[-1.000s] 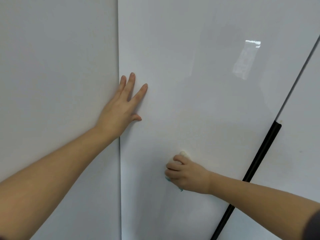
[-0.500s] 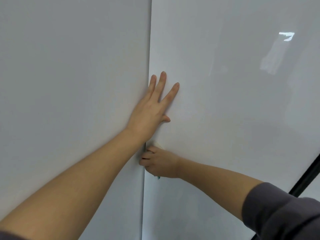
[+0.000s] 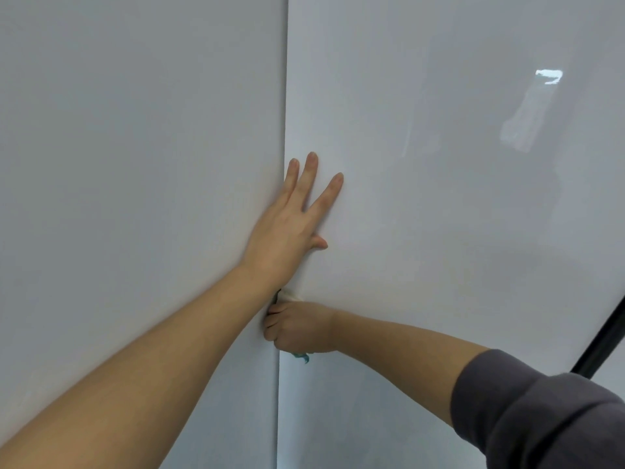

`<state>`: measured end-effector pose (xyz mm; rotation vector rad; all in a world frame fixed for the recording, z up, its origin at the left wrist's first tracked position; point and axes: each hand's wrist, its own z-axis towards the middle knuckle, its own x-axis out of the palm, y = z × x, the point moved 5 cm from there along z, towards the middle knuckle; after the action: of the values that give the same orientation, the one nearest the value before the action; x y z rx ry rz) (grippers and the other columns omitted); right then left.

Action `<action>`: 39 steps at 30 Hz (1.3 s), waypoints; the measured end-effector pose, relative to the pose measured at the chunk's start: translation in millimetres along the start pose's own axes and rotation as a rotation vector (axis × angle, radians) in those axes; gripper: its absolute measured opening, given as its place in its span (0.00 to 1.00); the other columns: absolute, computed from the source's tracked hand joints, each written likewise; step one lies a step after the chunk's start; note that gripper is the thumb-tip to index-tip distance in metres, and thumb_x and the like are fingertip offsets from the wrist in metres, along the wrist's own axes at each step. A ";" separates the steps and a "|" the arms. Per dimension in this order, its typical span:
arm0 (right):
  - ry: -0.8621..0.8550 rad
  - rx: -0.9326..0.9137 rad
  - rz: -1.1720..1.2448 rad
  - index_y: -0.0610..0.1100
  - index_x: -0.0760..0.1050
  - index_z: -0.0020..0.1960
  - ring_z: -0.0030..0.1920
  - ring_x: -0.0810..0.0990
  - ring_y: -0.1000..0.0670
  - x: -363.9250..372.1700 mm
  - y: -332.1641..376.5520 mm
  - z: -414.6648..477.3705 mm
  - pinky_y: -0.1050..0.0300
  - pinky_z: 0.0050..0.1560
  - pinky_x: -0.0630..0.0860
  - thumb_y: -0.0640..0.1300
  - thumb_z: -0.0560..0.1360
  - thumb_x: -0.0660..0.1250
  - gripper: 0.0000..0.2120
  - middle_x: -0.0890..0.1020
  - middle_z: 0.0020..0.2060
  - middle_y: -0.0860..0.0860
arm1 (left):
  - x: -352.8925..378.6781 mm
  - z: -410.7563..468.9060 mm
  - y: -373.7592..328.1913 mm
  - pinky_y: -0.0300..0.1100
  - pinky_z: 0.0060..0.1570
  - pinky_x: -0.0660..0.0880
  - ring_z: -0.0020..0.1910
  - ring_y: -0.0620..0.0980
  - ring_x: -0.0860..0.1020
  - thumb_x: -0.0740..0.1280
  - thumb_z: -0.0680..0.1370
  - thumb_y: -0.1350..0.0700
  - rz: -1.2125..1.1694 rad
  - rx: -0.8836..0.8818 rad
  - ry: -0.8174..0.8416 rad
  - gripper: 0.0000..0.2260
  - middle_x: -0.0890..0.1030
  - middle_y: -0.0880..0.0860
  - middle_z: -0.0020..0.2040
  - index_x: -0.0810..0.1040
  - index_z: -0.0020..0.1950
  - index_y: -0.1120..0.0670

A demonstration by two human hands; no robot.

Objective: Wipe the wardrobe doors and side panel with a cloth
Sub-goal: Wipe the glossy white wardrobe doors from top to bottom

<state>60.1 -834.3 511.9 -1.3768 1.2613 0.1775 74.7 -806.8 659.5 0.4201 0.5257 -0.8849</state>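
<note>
The right hand (image 3: pixel 299 328) is balled into a fist around the cloth (image 3: pixel 290 294), which shows only as a pale fold above the knuckles and a teal scrap below them. That fist sits right at the left edge of the glossy white wardrobe door (image 3: pixel 439 198), against the vertical seam (image 3: pixel 282 130) where the door meets the flat matte panel (image 3: pixel 135 164) to its left; this may be the side panel, though the view does not settle it. The left hand (image 3: pixel 292 225) lies flat with fingers spread and nothing in it, palm across the seam and fingertips on the door, just above the fist, apparently bracing.

As a judgement, the wiping is in the middle of 1 door, at its left edge. No streaks or wet marks show on the gloss, so how much of the door is already clean cannot be told. The matte panel on the left looks untouched by the cloth at this moment, and any second door beyond the black handle strip (image 3: pixel 605 336) at the lower right appears to remain.

Room to move is generous upward and rightward across the bare door. The crossing left forearm crowds the fist from above and the left, so a stroke onto the matte panel would need that arm lifted first.
</note>
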 end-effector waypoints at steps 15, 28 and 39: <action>0.156 -0.024 0.044 0.50 0.72 0.26 0.36 0.73 0.51 30.5 54.0 -121.1 0.61 0.48 0.67 0.38 0.57 0.76 0.14 0.74 0.29 0.56 | -2.1 -0.5 1.4 0.51 0.58 0.74 0.77 0.61 0.50 0.76 0.69 0.53 -0.006 -0.005 0.019 0.44 0.49 0.59 0.79 0.55 0.78 0.50; 0.213 0.162 0.140 0.49 0.69 0.27 0.37 0.68 0.52 14.8 92.5 -268.4 0.61 0.53 0.67 0.39 0.64 0.73 0.14 0.70 0.31 0.56 | 0.5 -1.9 5.0 0.62 0.62 0.70 0.77 0.64 0.50 0.76 0.69 0.55 -0.025 0.016 0.020 0.43 0.50 0.62 0.78 0.55 0.78 0.52; -0.180 0.772 0.797 0.47 0.82 0.40 0.46 0.77 0.53 -15.9 82.4 -273.5 0.60 0.50 0.73 0.33 0.60 0.62 0.16 0.81 0.40 0.56 | -5.8 -10.6 -15.2 0.56 0.66 0.68 0.77 0.59 0.50 0.75 0.72 0.55 -0.112 -0.080 0.058 0.41 0.50 0.59 0.79 0.56 0.78 0.53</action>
<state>-157.3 -1015.9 551.6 -0.1599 1.4500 0.3082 56.6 -806.1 652.5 0.3469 0.6405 -0.9579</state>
